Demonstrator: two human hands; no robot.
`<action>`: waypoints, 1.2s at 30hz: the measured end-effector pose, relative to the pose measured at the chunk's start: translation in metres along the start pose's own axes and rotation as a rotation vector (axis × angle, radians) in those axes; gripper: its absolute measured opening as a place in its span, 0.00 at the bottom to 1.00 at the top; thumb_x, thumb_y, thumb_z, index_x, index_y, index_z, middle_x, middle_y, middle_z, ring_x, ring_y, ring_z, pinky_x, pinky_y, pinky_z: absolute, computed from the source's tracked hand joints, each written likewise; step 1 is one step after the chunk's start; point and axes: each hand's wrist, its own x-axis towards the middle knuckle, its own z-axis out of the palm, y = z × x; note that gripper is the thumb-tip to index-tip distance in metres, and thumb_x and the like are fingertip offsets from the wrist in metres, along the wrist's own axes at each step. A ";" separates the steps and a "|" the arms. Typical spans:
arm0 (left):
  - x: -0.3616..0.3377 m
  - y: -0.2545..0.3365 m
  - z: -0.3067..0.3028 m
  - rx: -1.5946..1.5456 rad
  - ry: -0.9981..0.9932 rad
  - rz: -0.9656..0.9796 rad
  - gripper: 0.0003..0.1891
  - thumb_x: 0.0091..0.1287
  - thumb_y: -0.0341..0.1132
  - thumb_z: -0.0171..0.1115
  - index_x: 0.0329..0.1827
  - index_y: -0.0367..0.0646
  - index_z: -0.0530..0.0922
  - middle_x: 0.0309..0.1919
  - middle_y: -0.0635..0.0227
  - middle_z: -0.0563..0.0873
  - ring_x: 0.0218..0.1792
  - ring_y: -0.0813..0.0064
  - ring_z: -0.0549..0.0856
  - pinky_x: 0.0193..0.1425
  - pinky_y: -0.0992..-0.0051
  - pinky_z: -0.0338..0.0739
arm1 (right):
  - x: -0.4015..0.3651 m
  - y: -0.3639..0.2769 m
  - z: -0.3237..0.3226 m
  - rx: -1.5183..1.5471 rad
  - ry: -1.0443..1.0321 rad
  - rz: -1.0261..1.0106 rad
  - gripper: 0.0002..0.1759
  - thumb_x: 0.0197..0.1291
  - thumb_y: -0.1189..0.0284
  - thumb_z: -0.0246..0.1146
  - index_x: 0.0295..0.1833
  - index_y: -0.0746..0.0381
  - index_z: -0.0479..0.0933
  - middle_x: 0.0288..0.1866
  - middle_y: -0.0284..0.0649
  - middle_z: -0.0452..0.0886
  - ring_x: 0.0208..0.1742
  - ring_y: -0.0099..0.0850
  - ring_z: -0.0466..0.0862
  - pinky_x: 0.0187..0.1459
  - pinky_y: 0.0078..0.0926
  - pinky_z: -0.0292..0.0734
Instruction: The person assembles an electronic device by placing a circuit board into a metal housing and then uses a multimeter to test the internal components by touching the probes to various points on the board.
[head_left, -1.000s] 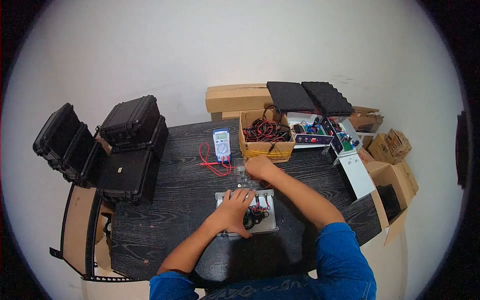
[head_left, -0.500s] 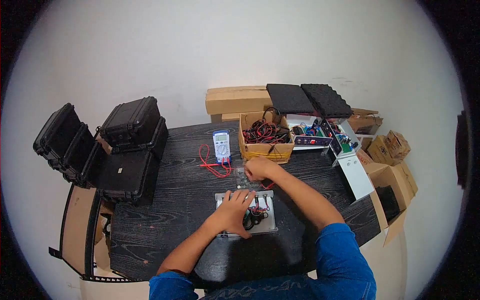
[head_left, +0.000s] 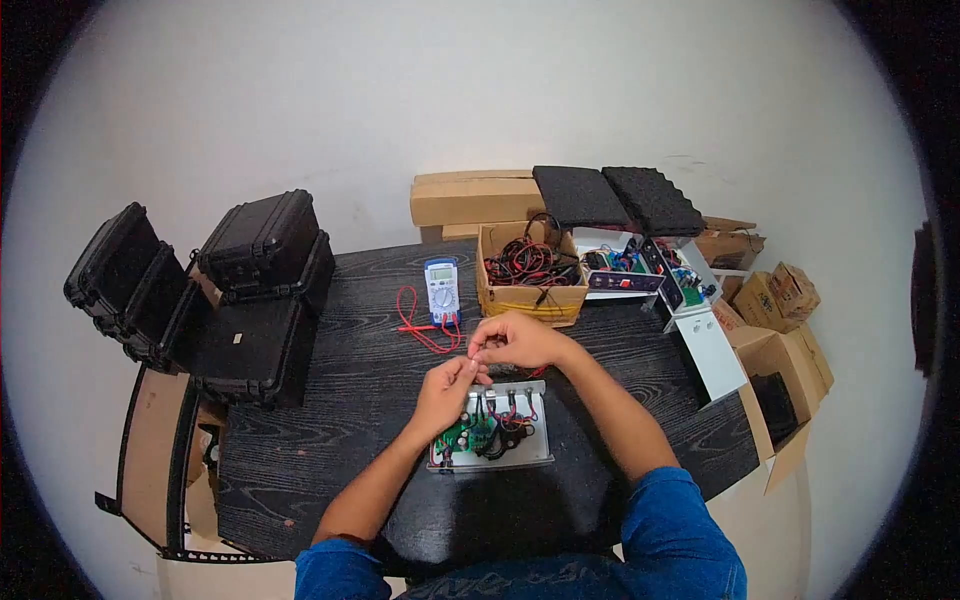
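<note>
Above the back left corner of an open metal enclosure, my left hand and my right hand meet at the fingertips. Both are closed in a pinch; whatever lies between the fingers is too small to make out. Inside the enclosure are a green circuit board, black and red wires and a coiled black cable. Just behind my hands lies a blue and white multimeter with red leads.
A cardboard box of cables stands behind my right hand. Opened electronics enclosures sit at the back right, with black foam sheets behind. Black hard cases are stacked at the left, and an open carton is at the right.
My left hand has lifted off the enclosure and moved up, uncovering the green board. My right hand has come back from the small parts behind the enclosure to meet it.
</note>
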 end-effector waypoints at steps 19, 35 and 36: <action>0.000 -0.014 0.001 0.295 0.036 0.026 0.12 0.79 0.35 0.61 0.44 0.35 0.87 0.32 0.64 0.93 0.34 0.79 0.90 0.42 0.74 0.82 | 0.028 0.104 0.026 -1.335 0.129 0.212 0.11 0.66 0.67 0.62 0.39 0.53 0.91 0.40 0.36 0.92 0.51 0.34 0.88 0.55 0.51 0.72; -0.002 -0.013 0.002 0.273 0.030 0.053 0.12 0.79 0.35 0.61 0.43 0.34 0.86 0.31 0.65 0.93 0.34 0.79 0.90 0.41 0.73 0.82 | 0.028 0.109 0.031 -1.256 0.206 0.186 0.10 0.65 0.68 0.62 0.35 0.56 0.88 0.36 0.40 0.90 0.44 0.38 0.89 0.52 0.52 0.71; -0.001 -0.013 0.002 0.263 0.030 0.044 0.12 0.79 0.35 0.61 0.43 0.34 0.86 0.31 0.65 0.92 0.34 0.79 0.90 0.41 0.74 0.82 | 0.029 0.109 0.032 -1.242 0.231 0.178 0.10 0.65 0.68 0.62 0.34 0.56 0.88 0.34 0.40 0.90 0.41 0.39 0.90 0.51 0.53 0.71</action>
